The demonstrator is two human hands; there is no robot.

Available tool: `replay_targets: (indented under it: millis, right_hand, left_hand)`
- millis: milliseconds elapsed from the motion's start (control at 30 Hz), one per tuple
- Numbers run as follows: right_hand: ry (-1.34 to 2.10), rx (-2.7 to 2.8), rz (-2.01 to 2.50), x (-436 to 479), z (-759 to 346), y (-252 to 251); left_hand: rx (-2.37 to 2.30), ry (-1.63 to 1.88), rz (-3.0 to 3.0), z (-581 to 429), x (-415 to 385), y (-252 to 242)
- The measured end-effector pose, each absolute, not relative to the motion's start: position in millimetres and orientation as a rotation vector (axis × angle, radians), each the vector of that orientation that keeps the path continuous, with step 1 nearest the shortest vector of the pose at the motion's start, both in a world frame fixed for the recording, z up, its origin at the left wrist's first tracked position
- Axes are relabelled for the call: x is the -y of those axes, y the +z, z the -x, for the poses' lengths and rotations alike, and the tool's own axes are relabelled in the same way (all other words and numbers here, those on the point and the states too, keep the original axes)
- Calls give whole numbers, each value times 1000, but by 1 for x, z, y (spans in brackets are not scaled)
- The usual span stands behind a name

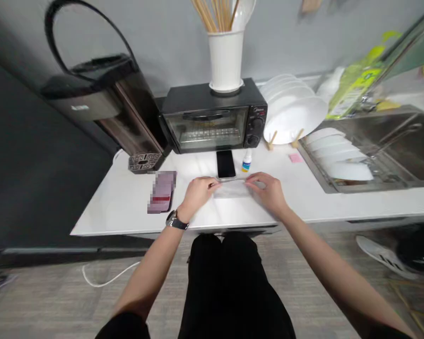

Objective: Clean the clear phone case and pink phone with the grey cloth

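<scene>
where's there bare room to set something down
Bare counter lies left of the purple item and between the right hand and the sink. Crowded: the middle, where that hand and the left hand hold a translucent sheet by the phone and small bottle.

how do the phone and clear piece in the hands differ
The phone has a black front; the clear piece is see-through. The phone points lengthwise at the toaster oven; the clear piece runs sideways. The phone lies flat; the clear piece is held by the left hand and right hand. Both are in front of the toaster oven.
</scene>
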State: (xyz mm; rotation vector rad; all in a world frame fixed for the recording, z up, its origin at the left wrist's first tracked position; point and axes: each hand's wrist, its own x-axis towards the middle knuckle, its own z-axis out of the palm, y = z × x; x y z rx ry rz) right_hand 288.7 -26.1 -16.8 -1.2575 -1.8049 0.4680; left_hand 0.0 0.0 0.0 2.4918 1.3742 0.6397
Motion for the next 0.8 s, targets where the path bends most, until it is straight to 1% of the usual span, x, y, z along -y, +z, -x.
replay_targets:
  millis: [200, 400, 567, 700, 800]
  right_hand:
    - [450, 1882, 1318, 23, -288, -17]
    - [290, 1955, 1273, 31, -289, -8]
    - [245, 2058, 1148, 63, -299, -7]
    - [273, 2211, 1067, 101, -308, -11]
    - [286, 2227, 1111, 114, -304, -9]
  left_hand:
    - [-1276, 660, -2588, 1, 4, 6]
    - [-1157, 755, -2692, 2, 9, 20]
    - [-1030, 609, -2830, 10, 39, 27]
    - [-1002, 511, -2836, 20, 78, 19]
    - [-1062, 489, -2803, 21, 91, 13]
